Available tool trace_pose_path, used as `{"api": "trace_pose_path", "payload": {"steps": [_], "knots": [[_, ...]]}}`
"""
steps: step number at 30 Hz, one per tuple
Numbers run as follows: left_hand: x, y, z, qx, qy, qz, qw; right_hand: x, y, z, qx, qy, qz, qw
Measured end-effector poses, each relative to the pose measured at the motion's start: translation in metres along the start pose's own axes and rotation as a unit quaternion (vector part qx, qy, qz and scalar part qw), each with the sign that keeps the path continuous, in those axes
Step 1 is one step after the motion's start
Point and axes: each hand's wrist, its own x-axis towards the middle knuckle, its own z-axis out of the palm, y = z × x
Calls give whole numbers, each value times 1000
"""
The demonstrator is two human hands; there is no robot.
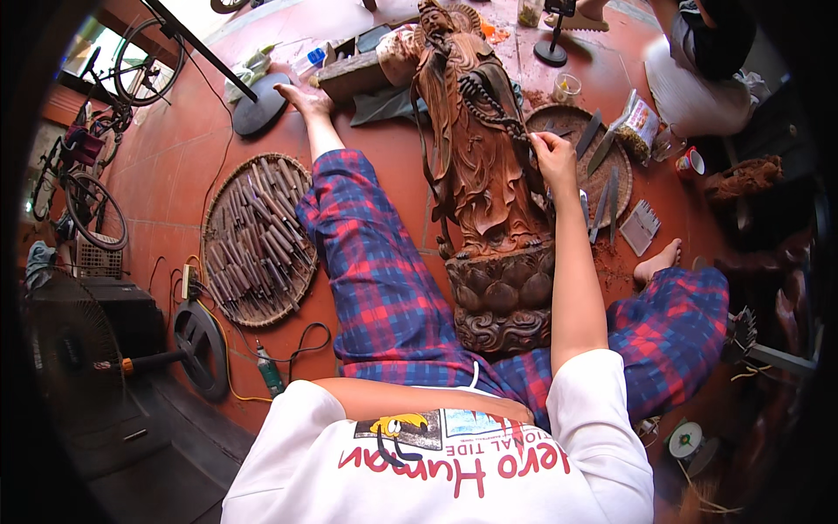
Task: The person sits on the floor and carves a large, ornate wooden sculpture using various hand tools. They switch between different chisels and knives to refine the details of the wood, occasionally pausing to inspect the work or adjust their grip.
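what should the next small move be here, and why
Perhaps raise the left arm so its hand can steady the wooden statue: only the right hand appears to be at the statue's side, while the left arm lies low, away from it.

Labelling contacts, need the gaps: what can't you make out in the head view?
- Head view, left hand: fingers hidden by the shirt front.
- Head view, right hand: too small to tell whether its fingertips grip anything at the statue.
- Head view, statue: far side hidden by its front.
- Head view, other person: upper part cut off by the top edge.
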Motion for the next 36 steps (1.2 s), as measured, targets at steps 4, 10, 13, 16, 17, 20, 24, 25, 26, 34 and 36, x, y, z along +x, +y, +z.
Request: {"api": "trace_pose_path", "payload": {"steps": [4,10,13,16,17,20,24,25,26,34,36], "knots": [[2,-5,-6,14,-44,18,999,-2,-5,-3,-6,-13,31,999],[-12,-1,-27,-4,-43,28,999,-2,-4,-1,22,-26,45,998],[-40,13,-53,-27,205,46,977,-2,7,-3,88,-43,60,993],[-68,11,-100,123,458,54,879,-3,13,-7,123,-61,56,989],[-77,10,-116,173,482,43,858,-5,20,-12,125,-52,26,990],[-88,7,-147,270,553,66,785,-17,8,-1,81,-27,-14,996],[-88,-8,-176,333,541,95,767,-19,3,1,80,-32,5,996],[-92,-15,-178,315,559,90,762,-19,3,1,80,-29,10,996],[-100,-20,-181,300,586,87,748,-19,2,0,79,-27,14,996],[-172,-76,-220,93,831,40,546,-22,-4,1,60,-19,12,998],[-171,-83,-228,54,854,48,516,-23,-6,-1,54,-30,33,998]]}}
